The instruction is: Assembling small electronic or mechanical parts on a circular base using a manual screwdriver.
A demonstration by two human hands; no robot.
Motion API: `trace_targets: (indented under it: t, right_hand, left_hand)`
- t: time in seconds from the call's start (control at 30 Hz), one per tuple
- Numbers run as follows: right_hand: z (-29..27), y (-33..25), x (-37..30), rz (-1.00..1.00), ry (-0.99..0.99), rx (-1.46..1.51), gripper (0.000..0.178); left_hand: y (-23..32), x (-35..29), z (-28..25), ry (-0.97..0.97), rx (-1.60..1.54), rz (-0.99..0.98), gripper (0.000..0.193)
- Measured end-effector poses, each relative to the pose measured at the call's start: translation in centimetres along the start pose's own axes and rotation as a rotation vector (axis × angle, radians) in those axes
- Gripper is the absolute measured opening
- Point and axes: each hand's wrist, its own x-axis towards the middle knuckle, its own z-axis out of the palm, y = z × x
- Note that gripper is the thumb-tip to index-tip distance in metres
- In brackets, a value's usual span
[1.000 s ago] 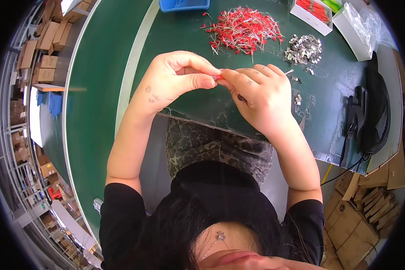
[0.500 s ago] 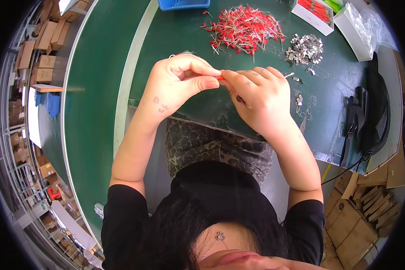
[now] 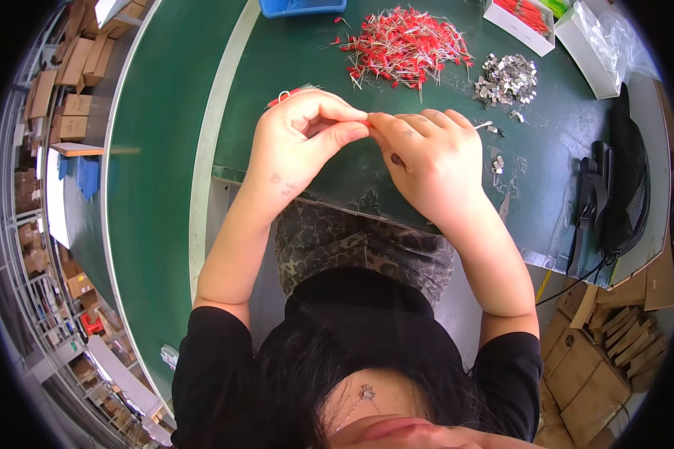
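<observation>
My left hand pinches a small red part between thumb and forefinger. The fingers of my right hand are closed and meet the same part from the other side; most of it is hidden by fingertips. A dark rounded end shows by my right thumb, and a thin pale tip appears past the knuckles; whether they belong to one tool I cannot tell. Behind my left hand lie several red pieces with thin wires, partly covered. Beyond both hands is a heap of red parts with wire leads.
Small silver metal clips are heaped at the right, with a few loose ones nearer me. A blue bin, a white box of red parts and a white box with clear plastic stand farther back. A black bag lies right.
My left wrist and forearm have turned and shifted a little to the right, uncovering more of the red pieces behind that hand. My right hand stays nearly in place.
</observation>
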Motion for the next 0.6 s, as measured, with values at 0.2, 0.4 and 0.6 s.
trace_targets:
  t: [0.2, 0.4, 0.6]
  right_hand:
    - [-0.3, -0.2, 0.2, -0.017, 0.012, 0.088, 0.022]
    - [-0.4, -0.2, 0.3, -0.03, 0.023, 0.093, 0.022]
    - [-0.4, -0.2, 0.1, -0.058, 0.045, 0.046, 0.022]
  left_hand:
    - [0.2, -0.5, -1.9, -0.156, -0.398, -0.176, 0.014]
    - [-0.1, -0.8, -1.4, -0.117, -0.373, -0.212, 0.014]
    - [-0.6, -0.9, -0.5, -0.058, -0.313, -0.076, 0.011]
